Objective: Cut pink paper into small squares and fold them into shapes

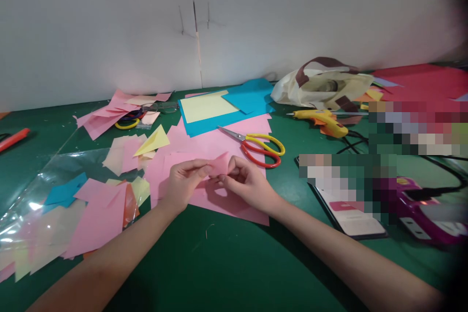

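Observation:
Between my two hands is a small piece of pink paper [220, 164], raised a little above larger pink sheets [201, 141]. My left hand [188, 180] pinches its left side between thumb and fingers. On its right side, the curled fingers and thumb of my right hand [248, 183] close on it. The paper looks bent or folded, but my fingertips hide its lower edge. Scissors [252, 145] with one yellow and one red handle lie just beyond my right hand, blades partly over the pink sheets. Blue and pale yellow sheets [208, 106] lie behind.
A clear plastic bag [98, 158] with coloured paper pieces spreads at left. Paper scraps [109, 112] and a yellow-handled tool [127, 124] lie behind it. At right are a yellow glue gun [321, 119], a cloth bag [321, 87], a phone [360, 224] and a purple power strip [420, 224] with cables.

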`<action>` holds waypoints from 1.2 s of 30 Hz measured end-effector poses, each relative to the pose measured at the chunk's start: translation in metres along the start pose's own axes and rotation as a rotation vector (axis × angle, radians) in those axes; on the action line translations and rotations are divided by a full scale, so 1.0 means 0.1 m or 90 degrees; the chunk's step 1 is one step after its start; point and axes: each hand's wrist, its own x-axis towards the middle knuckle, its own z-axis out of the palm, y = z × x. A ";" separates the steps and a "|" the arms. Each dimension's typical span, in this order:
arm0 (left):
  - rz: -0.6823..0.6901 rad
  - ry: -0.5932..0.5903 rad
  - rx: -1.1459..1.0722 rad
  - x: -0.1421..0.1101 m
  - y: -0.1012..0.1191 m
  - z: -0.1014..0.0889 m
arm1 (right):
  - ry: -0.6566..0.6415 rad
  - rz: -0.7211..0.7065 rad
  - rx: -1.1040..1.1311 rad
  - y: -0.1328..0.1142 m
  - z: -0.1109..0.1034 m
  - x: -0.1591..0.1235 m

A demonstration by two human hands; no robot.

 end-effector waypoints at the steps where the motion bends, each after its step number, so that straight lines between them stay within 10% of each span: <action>1: 0.006 -0.008 0.005 0.00 0.01 0.00 | 0.002 0.001 -0.040 0.00 0.00 0.00; 16: 0.052 -0.100 0.071 -0.03 0.11 0.05 | 0.092 -0.118 -0.214 0.00 -0.01 -0.03; 30: 0.038 -0.088 0.061 -0.02 0.10 0.04 | 0.159 -0.037 -0.073 -0.06 -0.05 0.02; 36: -0.005 -0.077 0.060 -0.01 0.06 0.01 | 0.138 -0.147 -0.102 -0.05 -0.08 0.02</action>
